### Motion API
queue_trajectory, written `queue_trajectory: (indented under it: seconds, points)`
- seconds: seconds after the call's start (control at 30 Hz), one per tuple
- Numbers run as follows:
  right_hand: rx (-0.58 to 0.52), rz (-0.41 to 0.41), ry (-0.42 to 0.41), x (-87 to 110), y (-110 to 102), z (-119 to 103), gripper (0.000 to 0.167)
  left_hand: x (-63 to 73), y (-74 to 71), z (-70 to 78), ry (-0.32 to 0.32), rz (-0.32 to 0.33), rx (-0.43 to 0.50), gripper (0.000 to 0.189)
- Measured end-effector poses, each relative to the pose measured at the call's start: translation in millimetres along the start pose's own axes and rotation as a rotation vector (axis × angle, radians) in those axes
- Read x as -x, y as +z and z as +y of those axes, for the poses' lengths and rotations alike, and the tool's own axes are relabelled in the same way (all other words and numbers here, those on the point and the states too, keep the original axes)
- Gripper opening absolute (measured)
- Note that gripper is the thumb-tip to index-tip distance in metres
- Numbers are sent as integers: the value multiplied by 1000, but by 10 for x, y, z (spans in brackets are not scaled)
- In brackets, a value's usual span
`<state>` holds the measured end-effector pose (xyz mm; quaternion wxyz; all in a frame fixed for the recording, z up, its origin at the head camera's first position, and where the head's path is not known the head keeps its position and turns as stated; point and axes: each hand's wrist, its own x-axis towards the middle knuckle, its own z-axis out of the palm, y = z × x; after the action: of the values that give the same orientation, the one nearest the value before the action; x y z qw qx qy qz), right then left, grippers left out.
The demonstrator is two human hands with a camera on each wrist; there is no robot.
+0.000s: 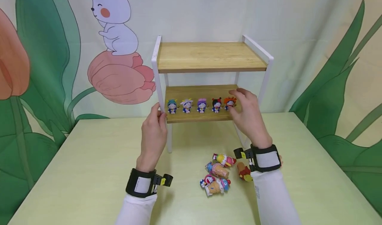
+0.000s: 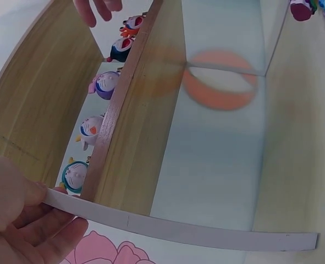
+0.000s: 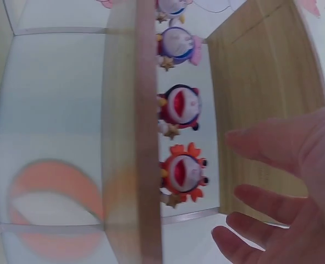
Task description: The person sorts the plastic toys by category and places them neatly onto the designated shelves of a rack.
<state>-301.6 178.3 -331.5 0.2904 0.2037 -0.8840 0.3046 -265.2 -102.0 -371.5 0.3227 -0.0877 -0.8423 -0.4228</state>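
Note:
A small two-tier shelf [image 1: 209, 70] with wooden boards and white posts stands on the table. Along its lower board sits a row of several little figurines in blue with different hats: teal [image 1: 172, 106], white with horns [image 1: 187, 105], purple [image 1: 201, 105], black and red [image 1: 216, 104], and an orange crab hat [image 1: 230, 103] at the right end. My left hand [image 1: 154, 137] grips the left white post [image 2: 113, 216] between thumb and fingers. Beside the crab-hat figurine is my right hand [image 1: 248, 117], its fingers spread and apart from it in the right wrist view [image 3: 283, 181].
Several more figurines lie in a loose pile [image 1: 218, 172] on the table before the shelf. One red and yellow figurine [image 1: 244, 172] lies close to my right wrist. A printed curtain [image 1: 194, 13] with a rabbit and flowers hangs behind the table [image 1: 98, 172].

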Motion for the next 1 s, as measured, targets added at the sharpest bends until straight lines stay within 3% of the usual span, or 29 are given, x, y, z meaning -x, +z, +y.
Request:
queue_trajectory:
  seconds: [0.33, 0.67, 1.0]
  points:
    - [-8, -21, 13, 112, -159, -117, 39, -1, -5, -23, 6, 4, 0, 36]
    - [0, -86, -67, 218, -232, -257, 37, 6, 8, -15, 11, 1, 7, 36]
    - [41, -309, -70, 380, -257, -271, 39, -3, 3, 2, 12, 2, 4, 35]
